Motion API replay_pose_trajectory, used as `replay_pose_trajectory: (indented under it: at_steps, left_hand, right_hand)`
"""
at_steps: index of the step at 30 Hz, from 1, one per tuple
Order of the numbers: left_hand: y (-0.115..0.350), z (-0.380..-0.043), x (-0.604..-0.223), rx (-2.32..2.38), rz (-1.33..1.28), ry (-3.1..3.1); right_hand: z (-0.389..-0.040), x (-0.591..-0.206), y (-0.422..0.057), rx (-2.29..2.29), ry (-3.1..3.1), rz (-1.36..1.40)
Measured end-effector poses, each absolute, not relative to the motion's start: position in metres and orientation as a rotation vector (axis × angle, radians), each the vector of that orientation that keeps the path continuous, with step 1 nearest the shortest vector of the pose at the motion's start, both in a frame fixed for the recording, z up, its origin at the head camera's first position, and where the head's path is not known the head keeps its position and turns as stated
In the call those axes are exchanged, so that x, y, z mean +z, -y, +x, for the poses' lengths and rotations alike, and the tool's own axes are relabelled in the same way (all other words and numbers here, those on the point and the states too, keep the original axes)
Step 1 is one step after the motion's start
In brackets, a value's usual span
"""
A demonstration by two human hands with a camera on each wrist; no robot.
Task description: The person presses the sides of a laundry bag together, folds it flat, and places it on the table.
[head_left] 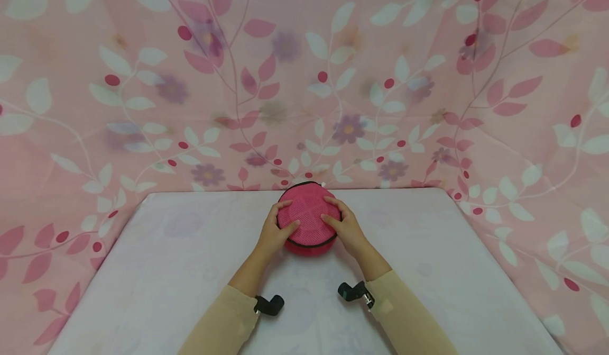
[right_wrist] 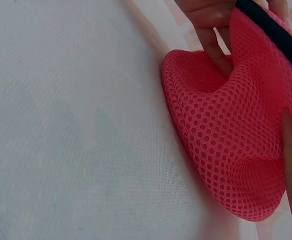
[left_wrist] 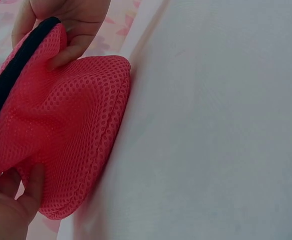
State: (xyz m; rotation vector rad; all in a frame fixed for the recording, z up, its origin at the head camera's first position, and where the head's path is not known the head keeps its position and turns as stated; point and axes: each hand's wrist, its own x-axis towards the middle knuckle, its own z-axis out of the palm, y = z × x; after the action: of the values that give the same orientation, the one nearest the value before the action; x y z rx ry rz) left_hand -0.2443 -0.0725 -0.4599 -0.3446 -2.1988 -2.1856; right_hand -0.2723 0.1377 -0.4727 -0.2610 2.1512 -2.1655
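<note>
"What surrounds the work?"
"A pink leaf-patterned cloth (head_left: 295, 80) fills the upper frame and both sides, meeting a white-covered desk (head_left: 157, 270) just below mid-height."
"And the pouch?"
"The round pink mesh pouch (head_left: 309, 217) is at mid-frame, its top overlapping the desk's far edge in the head view. Whether its whole base rests down, I can't tell."
"The fingers?"
"Left hand (head_left: 276, 231) and right hand (head_left: 351, 231) are both clamped on it, one per side, thumbs over the upper face."
"Any advice on the hold?"
"I'd match the pressure on both sides. The mesh is creased in the wrist views, so squeezing harder would probably just fold it. I'd leave the black band (left_wrist: 15, 72) free of the thumbs, too."
"Room to move?"
"The desk spreads left and right, and down between the sleeves (head_left: 221, 320). Working nearer the bottom of the frame looks safer than crowding that far edge."
</note>
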Motion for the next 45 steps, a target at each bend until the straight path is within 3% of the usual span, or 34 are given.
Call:
replay_pose_trajectory:
  at_steps: [27, 45]
  left_hand:
    - [0.077, -0.257, -0.476, -2.117, -0.183, 2.201]
    - [0.081, -0.254, -0.468, -2.059, -0.235, 2.279]
  right_hand:
    - [-0.273, -0.474, -0.136, -2.183, -2.044, -0.243]
    - [-0.275, -0.481, -0.139, -2.113, -2.054, -0.177]
